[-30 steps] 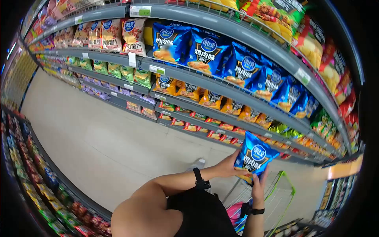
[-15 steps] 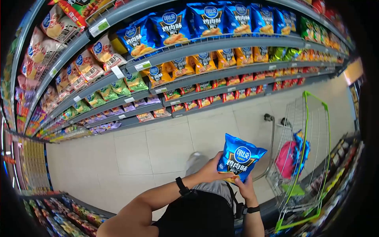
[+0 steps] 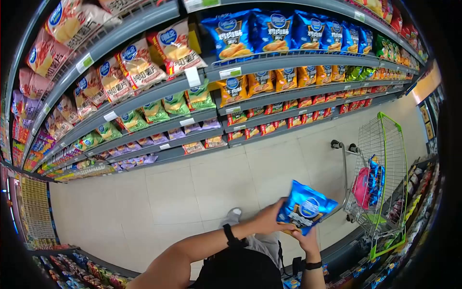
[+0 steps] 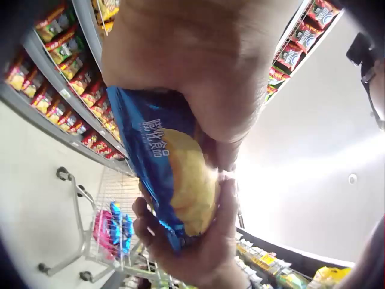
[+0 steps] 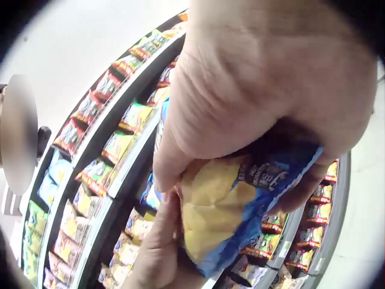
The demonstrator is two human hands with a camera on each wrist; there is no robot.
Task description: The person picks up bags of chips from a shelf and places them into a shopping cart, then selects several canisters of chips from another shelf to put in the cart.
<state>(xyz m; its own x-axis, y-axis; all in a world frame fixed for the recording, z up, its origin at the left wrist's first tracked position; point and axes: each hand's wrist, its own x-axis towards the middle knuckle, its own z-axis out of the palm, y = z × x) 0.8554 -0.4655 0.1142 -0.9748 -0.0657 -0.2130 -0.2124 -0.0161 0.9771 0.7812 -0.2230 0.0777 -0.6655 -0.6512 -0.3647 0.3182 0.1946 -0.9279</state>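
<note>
A blue bag of potato chips (image 3: 308,208) is held in front of the body by both hands, its printed front facing up in the head view. My left hand (image 3: 271,219) grips its left edge, the thumb lying along the lower edge. At the lower right side my right hand (image 3: 308,240) holds it, with the thumb close to the left thumb. In the left wrist view a yellow chip picture shows on the bag (image 4: 192,180) between the two hands. The right wrist view shows the bag (image 5: 222,211) under my right palm (image 5: 258,90); some of its fingers are hidden.
Shelves (image 3: 308,58) of chip bags in blue, orange, green and red curve across the front and left. A wire shopping cart (image 3: 382,178) with green trim stands at the right, holding a pink item (image 3: 362,187) and blue packaging (image 3: 377,180). Another stocked shelf runs behind.
The view has swung, bringing the whole cart into sight at the right and more of the left shelves. Both hands still hold the chip bag, now tilted more.
</note>
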